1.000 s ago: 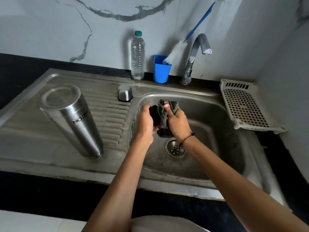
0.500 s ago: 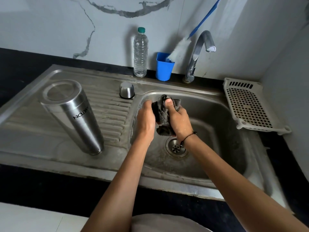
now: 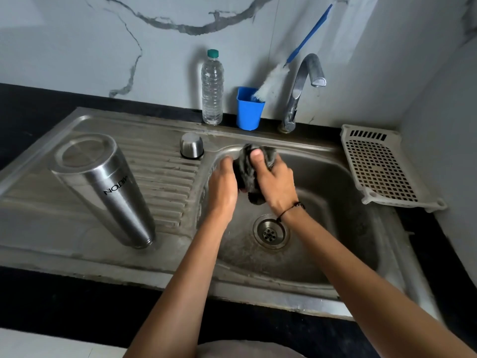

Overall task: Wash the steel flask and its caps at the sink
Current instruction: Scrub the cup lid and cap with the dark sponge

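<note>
The steel flask (image 3: 103, 189) stands upside down on the drainboard at the left. A small steel cap (image 3: 191, 146) sits upside down near the basin's back left corner. Over the sink basin (image 3: 335, 202), my left hand (image 3: 223, 188) is closed around a small black cap (image 3: 238, 180), mostly hidden. My right hand (image 3: 277, 183) presses a dark grey cloth (image 3: 247, 164) against that cap, thumb on top. The two hands touch through the cloth, above and behind the drain (image 3: 269, 232).
A clear plastic bottle (image 3: 212, 89), a blue cup (image 3: 249, 108) with a bottle brush (image 3: 273, 81), and the tap (image 3: 300, 91) line the back edge. A white perforated tray (image 3: 379, 166) lies right of the basin. No water is running.
Both hands have stayed over the basin, and the cloth has shifted around the cap between them. Flask and steel cap have not moved.
</note>
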`<state>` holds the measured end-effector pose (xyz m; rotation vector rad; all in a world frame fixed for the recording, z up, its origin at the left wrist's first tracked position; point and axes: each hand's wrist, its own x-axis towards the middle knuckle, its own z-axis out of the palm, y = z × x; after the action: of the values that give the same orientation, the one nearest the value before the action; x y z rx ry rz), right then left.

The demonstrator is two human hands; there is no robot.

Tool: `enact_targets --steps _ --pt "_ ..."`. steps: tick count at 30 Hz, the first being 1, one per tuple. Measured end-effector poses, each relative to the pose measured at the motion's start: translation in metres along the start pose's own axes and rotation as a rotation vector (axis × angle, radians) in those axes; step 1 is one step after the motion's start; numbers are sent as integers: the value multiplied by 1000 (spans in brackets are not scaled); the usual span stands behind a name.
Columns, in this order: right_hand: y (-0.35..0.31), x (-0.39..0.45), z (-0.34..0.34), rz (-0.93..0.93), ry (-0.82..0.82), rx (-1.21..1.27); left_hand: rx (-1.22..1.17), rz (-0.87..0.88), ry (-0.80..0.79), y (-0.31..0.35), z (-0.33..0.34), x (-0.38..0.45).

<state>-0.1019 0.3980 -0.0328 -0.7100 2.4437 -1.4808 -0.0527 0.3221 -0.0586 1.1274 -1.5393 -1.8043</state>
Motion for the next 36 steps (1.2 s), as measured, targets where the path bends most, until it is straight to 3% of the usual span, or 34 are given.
enact_targets --steps 2,4,9,12,15,17,20,23,25,27,29,31,33,35,36 --pt "9 -9 4 -191 51 -153 62 -4 -41 2 -1 0" --pt "17 -11 8 -174 118 -140 162 35 -32 4 0 -4" --pt "12 9 11 239 12 -9 323 179 83 -1 6 -16" --pt "12 22 10 434 -135 255 364 438 134 -13 4 -18" --pt "16 25 6 505 -234 387 457 582 38 -20 2 -16" --pt "17 26 5 411 -127 274 403 353 -24 -17 2 -6" --pt "15 17 1 79 56 5 176 -41 -97 -3 -2 11" --pt "20 3 1 -397 173 -288 116 -263 -302 10 -12 8" --pt "27 4 3 -594 198 -390 46 -331 -361 15 -15 5" --pt "28 5 4 -574 235 -322 6 -243 -298 16 -10 4" --pt "19 5 5 -325 233 -154 47 -96 -187 16 -5 5" --pt "15 10 10 83 121 42 271 214 -77 12 -2 4" --pt "12 16 9 439 -61 411 598 617 47 3 -5 7" --pt "11 18 -2 590 -245 602 707 891 16 -4 -8 11" --pt "9 18 -8 599 -298 593 684 932 -50 -5 -8 11"
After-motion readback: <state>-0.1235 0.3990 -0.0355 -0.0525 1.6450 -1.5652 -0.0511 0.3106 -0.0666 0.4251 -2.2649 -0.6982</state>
